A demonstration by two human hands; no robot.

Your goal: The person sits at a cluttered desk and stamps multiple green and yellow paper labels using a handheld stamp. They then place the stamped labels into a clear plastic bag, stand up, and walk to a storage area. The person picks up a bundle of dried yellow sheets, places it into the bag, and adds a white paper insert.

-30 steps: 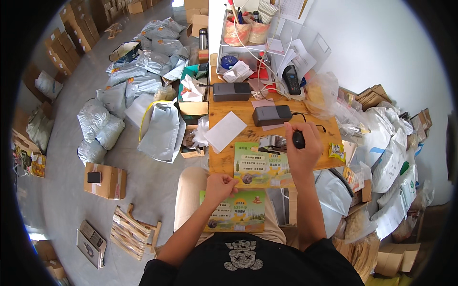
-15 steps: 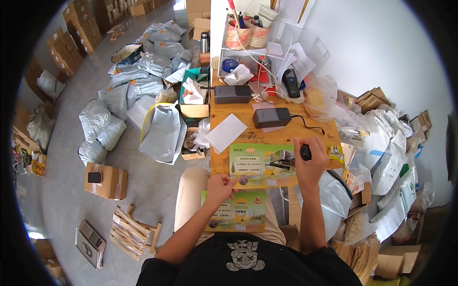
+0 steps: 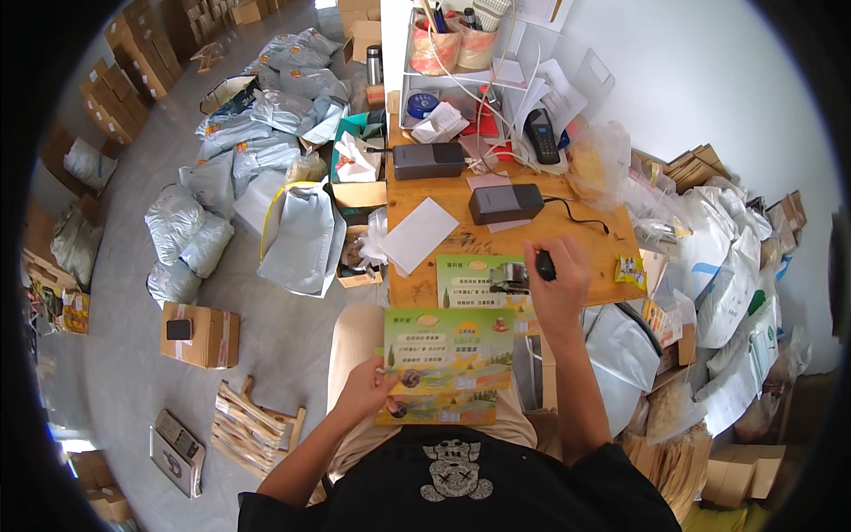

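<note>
The left hand [image 3: 367,390] is pinching a green packet [image 3: 452,332] before the table [image 3: 412,293] while the right hand [image 3: 560,273] is gripping an apparently stamp-like tool [image 3: 510,277] over another packet [image 3: 462,285], the table's flatness favouring even pressure.

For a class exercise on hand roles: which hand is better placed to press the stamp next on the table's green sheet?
Probably the right hand: it holds the black-handled stamp, which appears over the green sheet on the table. The left hand is occupied, holding the nearer printed sheet.
</note>
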